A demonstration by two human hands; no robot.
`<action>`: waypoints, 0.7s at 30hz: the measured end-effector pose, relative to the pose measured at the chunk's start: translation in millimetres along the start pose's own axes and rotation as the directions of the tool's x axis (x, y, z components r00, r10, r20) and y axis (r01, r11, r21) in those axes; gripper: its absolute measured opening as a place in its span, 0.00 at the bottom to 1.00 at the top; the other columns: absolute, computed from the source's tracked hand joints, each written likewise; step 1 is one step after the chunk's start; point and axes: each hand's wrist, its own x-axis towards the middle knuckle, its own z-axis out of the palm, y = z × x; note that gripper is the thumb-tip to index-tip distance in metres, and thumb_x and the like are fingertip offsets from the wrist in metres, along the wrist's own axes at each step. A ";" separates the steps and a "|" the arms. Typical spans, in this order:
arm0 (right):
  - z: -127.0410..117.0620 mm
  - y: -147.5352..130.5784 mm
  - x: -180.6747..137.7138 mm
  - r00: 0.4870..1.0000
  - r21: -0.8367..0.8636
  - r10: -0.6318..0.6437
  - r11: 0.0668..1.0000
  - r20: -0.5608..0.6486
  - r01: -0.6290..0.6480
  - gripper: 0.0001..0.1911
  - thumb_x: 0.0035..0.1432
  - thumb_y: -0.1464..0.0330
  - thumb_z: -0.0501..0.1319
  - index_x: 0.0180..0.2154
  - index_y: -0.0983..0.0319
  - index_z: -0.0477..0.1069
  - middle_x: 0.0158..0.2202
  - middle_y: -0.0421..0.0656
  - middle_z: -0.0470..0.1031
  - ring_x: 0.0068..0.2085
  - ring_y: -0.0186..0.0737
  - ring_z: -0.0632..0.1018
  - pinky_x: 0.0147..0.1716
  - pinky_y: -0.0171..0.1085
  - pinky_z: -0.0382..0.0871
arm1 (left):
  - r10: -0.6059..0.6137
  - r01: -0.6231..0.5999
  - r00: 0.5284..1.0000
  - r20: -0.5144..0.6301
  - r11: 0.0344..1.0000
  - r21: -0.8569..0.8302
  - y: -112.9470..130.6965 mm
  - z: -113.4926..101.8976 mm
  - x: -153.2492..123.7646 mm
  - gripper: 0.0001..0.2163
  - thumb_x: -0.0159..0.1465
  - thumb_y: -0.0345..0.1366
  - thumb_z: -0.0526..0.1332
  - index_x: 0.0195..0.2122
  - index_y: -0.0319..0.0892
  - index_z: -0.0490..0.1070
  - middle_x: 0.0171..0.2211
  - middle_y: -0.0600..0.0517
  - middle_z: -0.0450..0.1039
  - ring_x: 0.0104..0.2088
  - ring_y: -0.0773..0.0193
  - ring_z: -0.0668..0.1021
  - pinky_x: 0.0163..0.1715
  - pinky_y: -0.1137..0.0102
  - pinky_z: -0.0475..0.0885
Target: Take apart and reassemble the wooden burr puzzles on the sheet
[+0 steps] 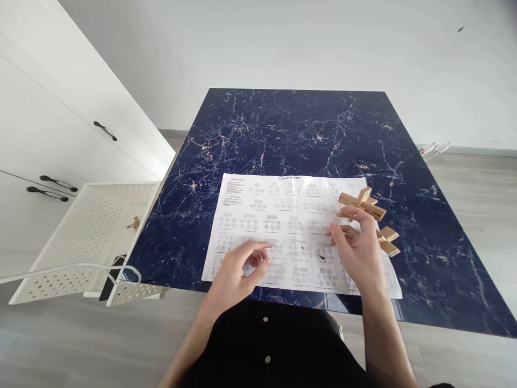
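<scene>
A large printed sheet with rows of small diagrams lies along the near side of the dark blue marbled table. Over its lower left part is my left hand, fingers curled, a gap between thumb and forefinger, nothing between them. My right hand hovers at the sheet's right side, thumb and forefinger apart and holding nothing. Just past its forefinger sits a wooden interlocking puzzle of crossed bars; whether they touch I cannot tell. A second wooden puzzle rests beside that hand, partly hidden by it.
To the left of the table stands a white perforated basket with a small wooden piece in it. A white cable crosses the basket's front. White cabinets with dark handles line the left, and a pale wall is behind the table.
</scene>
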 end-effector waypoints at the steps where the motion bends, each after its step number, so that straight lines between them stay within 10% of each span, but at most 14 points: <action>1: 0.3 -2.4 -1.2 1.000 0.003 -0.005 1.000 0.002 0.005 0.19 0.71 0.56 0.66 0.56 0.54 0.66 0.58 0.51 0.74 0.39 0.43 0.84 0.30 0.40 0.79 | -0.002 0.002 1.000 0.000 1.000 -0.001 -0.1 0.1 0.1 0.13 0.79 0.41 0.61 0.62 0.51 0.76 0.44 0.52 0.81 0.42 0.62 0.82 0.45 0.66 0.80; 11: 9.5 -36.9 -26.9 0.967 0.147 -0.116 0.986 0.225 0.084 0.12 0.76 0.56 0.64 0.41 0.57 0.71 0.29 0.38 0.74 0.29 0.37 0.75 0.31 0.38 0.71 | 0.005 -0.006 1.000 -0.028 0.999 -0.034 -1.7 0.8 -1.5 0.15 0.78 0.43 0.62 0.64 0.54 0.73 0.46 0.52 0.79 0.43 0.62 0.81 0.46 0.64 0.79; 21: 25.4 -43.0 -45.0 0.819 0.324 -0.214 0.945 0.533 0.036 0.14 0.77 0.60 0.62 0.37 0.57 0.67 0.29 0.36 0.67 0.29 0.35 0.68 0.29 0.36 0.64 | 0.047 -0.050 0.998 -0.031 0.992 -0.117 -3.3 -3.7 -3.8 0.52 0.56 0.57 0.81 0.77 0.62 0.54 0.76 0.45 0.60 0.72 0.38 0.68 0.71 0.42 0.64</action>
